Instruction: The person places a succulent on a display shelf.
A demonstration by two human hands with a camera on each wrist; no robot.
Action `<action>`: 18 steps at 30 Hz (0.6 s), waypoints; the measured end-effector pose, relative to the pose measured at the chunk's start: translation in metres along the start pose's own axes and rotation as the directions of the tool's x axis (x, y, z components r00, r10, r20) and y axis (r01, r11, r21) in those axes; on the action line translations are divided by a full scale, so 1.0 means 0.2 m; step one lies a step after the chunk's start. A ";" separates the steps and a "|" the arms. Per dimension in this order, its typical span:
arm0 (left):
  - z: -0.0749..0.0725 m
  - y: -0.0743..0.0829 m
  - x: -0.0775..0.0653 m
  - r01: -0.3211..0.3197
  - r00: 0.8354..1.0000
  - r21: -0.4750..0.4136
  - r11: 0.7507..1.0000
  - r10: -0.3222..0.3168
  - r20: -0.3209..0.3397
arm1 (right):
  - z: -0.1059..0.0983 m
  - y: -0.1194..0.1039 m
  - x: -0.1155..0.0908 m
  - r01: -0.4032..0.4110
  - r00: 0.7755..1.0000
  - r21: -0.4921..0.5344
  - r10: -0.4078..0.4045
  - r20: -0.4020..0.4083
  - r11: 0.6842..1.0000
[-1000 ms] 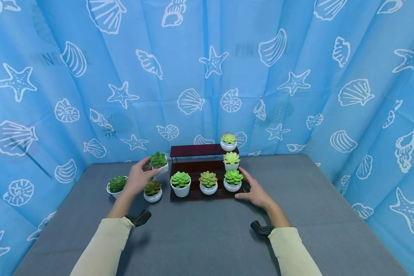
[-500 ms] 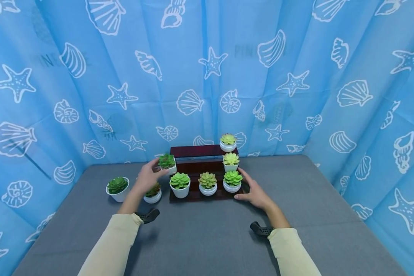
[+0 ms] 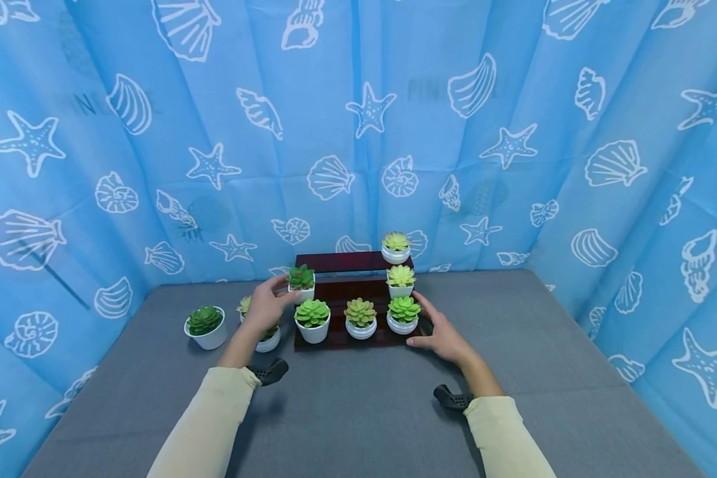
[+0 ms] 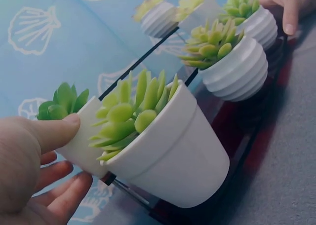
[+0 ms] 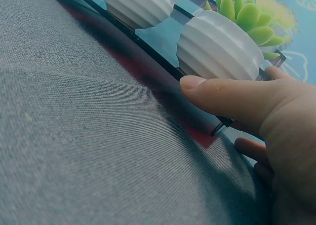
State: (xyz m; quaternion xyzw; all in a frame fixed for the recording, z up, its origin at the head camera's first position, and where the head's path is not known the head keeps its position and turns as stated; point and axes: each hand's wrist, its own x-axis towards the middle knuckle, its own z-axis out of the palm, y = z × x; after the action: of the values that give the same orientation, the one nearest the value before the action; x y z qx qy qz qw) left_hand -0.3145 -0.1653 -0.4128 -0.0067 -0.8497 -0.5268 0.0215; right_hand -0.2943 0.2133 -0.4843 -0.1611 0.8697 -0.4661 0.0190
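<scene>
My left hand (image 3: 265, 307) pinches a square white pot holding a dark green succulent (image 3: 301, 279), at the left end of the middle tier of a dark red, glossy three-tier display stand (image 3: 340, 261). In the left wrist view the thumb lies on the near face of the pot (image 4: 85, 136), with fingers beneath and behind. My right hand (image 3: 445, 337) holds the stand's right end, thumb at the lower tier's front edge, fingers back along the side. Three potted succulents line the lower tier: a bright green left one (image 3: 313, 325), an olive middle one (image 3: 360, 318), a green right one (image 3: 403, 315).
Pale yellow-green succulents stand at the right ends of the middle tier (image 3: 401, 279) and top tier (image 3: 396, 245). On the grey cloth left of the stand is a dark green potted succulent (image 3: 206, 325); two more pots are partly hidden by my left arm. A blue shell-patterned curtain (image 3: 358, 133) hangs behind.
My left hand has carried the square-potted succulent rightward from beside the stand onto or close over the middle tier's left end. My right hand has stayed at the stand's right end.
</scene>
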 end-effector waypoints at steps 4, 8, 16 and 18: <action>0.01 0.00 0.00 0.039 0.998 -0.004 0.999 -0.039 -0.049 | 0.00 0.00 0.00 0.004 1.000 0.002 -0.004 0.001 1.000; 0.01 0.02 -0.01 0.062 0.995 -0.001 0.998 -0.062 -0.078 | 0.00 0.00 0.00 0.007 1.000 0.004 -0.007 0.000 1.000; 0.06 0.06 0.00 0.057 0.996 0.073 0.996 -0.052 -0.075 | 0.00 -0.01 0.00 0.007 1.000 0.002 -0.007 0.005 1.000; 0.07 0.07 0.00 0.045 0.997 0.103 0.994 -0.038 -0.070 | 0.00 -0.01 0.00 0.013 1.000 0.010 -0.013 0.004 1.000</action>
State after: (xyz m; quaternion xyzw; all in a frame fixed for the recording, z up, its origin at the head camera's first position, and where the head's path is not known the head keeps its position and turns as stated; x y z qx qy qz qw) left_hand -0.3145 -0.1468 -0.4053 0.0298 -0.8747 -0.4821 0.0396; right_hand -0.2936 0.2126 -0.4832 -0.1676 0.8662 -0.4704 0.0185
